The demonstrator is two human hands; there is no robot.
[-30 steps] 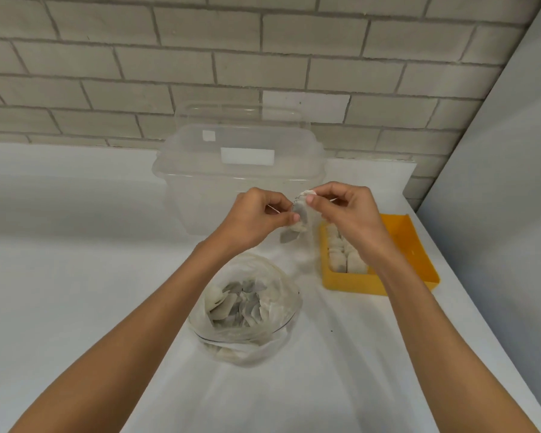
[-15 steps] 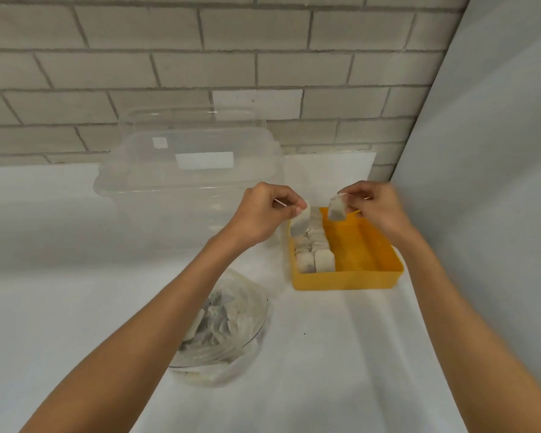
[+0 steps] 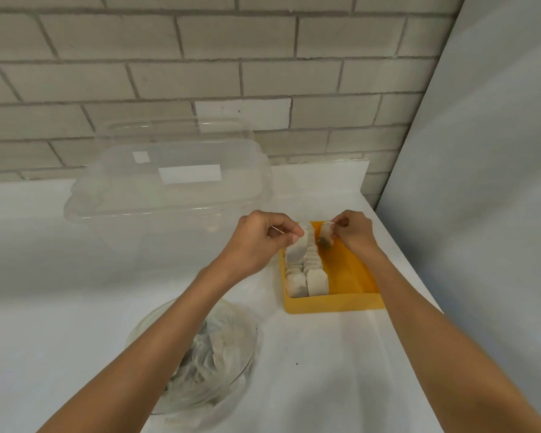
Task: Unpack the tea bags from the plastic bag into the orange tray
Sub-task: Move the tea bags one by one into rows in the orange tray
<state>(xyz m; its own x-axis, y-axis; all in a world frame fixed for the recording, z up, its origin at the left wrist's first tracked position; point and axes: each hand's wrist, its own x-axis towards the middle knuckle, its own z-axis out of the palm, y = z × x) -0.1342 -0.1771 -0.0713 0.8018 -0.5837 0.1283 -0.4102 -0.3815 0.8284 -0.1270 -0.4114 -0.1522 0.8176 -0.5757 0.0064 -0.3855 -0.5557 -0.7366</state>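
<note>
Above the far end of the tray [image 3: 334,303], the left hand [image 3: 260,242] has its grip pinched on a pale tea bag [image 3: 296,250]. The right hand [image 3: 355,234] pinches a darker tea bag [image 3: 326,239] just beside it. Two rows [image 3: 306,279] fill the tray's left side. The plastic bag [image 3: 213,360] lies near left on the worktop [image 3: 325,370].

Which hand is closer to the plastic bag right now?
Left. The left hand hovers by the left edge of the tray, just beyond the bag; the right hand is farther right, over the tray's far end.
</note>
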